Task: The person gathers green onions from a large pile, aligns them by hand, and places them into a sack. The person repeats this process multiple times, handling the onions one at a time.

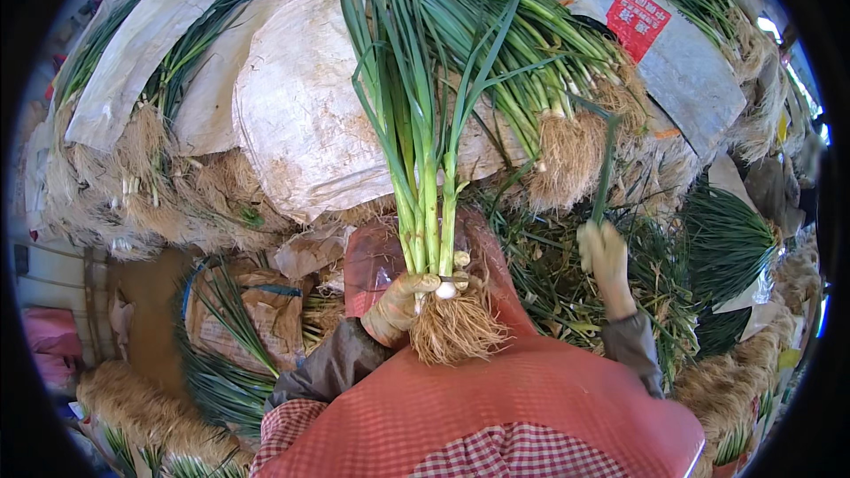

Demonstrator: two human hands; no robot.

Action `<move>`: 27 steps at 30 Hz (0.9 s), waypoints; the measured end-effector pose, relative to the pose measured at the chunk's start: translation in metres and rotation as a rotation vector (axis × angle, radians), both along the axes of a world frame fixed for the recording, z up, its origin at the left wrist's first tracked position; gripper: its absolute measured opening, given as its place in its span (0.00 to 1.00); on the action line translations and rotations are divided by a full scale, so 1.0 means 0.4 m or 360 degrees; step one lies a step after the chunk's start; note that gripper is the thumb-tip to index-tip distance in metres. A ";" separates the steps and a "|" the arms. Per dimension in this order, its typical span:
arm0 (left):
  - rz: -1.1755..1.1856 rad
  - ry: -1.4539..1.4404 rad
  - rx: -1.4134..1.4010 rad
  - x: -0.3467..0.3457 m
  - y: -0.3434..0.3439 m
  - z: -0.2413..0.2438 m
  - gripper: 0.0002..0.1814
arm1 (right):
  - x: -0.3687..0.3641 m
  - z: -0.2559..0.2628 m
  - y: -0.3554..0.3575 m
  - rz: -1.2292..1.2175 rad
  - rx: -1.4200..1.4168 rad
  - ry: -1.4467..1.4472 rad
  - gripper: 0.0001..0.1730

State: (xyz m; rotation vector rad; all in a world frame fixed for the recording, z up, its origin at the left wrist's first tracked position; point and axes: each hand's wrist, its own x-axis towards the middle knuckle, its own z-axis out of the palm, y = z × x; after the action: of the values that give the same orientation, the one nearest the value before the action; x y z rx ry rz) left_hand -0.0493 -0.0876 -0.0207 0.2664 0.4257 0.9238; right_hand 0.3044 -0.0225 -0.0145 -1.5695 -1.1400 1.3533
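Note:
My left hand [398,305], in a stained pale glove, is closed around the white lower stems of several green onions [428,212]. Their long green leaves point away from me over a white woven sack [312,106], and their brown roots [458,328] hang over the red apron [531,392]. Off to the right, my right hand [604,255], gloved and somewhat blurred, is closed on a long green leaf [605,172] that rises from its fingers. Beneath it spreads a heap of loose green leaves [544,265].
More green onions [571,133] with matted roots lie on the raised pile ahead, partly under a sack with red print [664,60]. Another bunch [727,242] is at the right. A brown paper sack [246,318] and onion leaves [229,385] lie low on the left.

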 end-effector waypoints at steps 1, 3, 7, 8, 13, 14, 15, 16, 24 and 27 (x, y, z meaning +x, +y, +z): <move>0.0024 0.0049 0.0048 -0.008 0.000 0.008 0.39 | 0.028 -0.003 -0.058 0.0397 -0.0096 -0.0824 0.17; 0.0048 0.0160 0.0137 -0.016 0.006 0.035 0.41 | 0.017 0.007 -0.109 0.0614 -0.0033 -0.0909 0.17; 0.0007 0.0067 0.0253 0.003 0.031 0.082 0.43 | -0.097 0.012 -0.132 0.0622 0.0354 -0.0587 0.26; -0.0052 0.0052 0.0134 -0.007 0.030 0.086 0.43 | -0.193 0.106 -0.099 0.0505 0.0092 -0.0062 0.33; -0.0052 0.0211 0.0022 -0.054 0.033 0.134 0.30 | -0.412 0.161 -0.001 0.0990 0.0737 0.0260 0.30; 0.0056 0.0312 0.0015 -0.059 0.027 0.135 0.31 | -0.422 0.179 -0.003 0.1062 0.0861 0.0161 0.24; 0.0153 0.0388 0.0004 -0.057 0.023 0.132 0.31 | -0.422 0.193 -0.008 0.1127 0.0973 0.0035 0.19; 0.0159 0.0315 -0.0036 -0.057 0.021 0.136 0.30 | -0.408 0.144 -0.012 0.1179 0.0973 0.0020 0.14; -0.0160 -0.0192 0.0322 -0.040 0.055 0.068 0.41 | -0.137 0.162 -0.083 0.0695 0.0213 0.0617 0.08; 0.0143 0.0037 0.0381 -0.016 0.046 0.138 0.42 | 0.106 0.055 -0.101 0.0677 -0.0343 -0.0416 0.14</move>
State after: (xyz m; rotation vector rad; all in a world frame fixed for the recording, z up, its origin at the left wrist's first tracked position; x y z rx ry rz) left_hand -0.0556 -0.0694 0.0345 0.4796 0.3503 1.0620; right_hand 0.3467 -0.0629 0.0077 -1.7622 -1.6014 1.6203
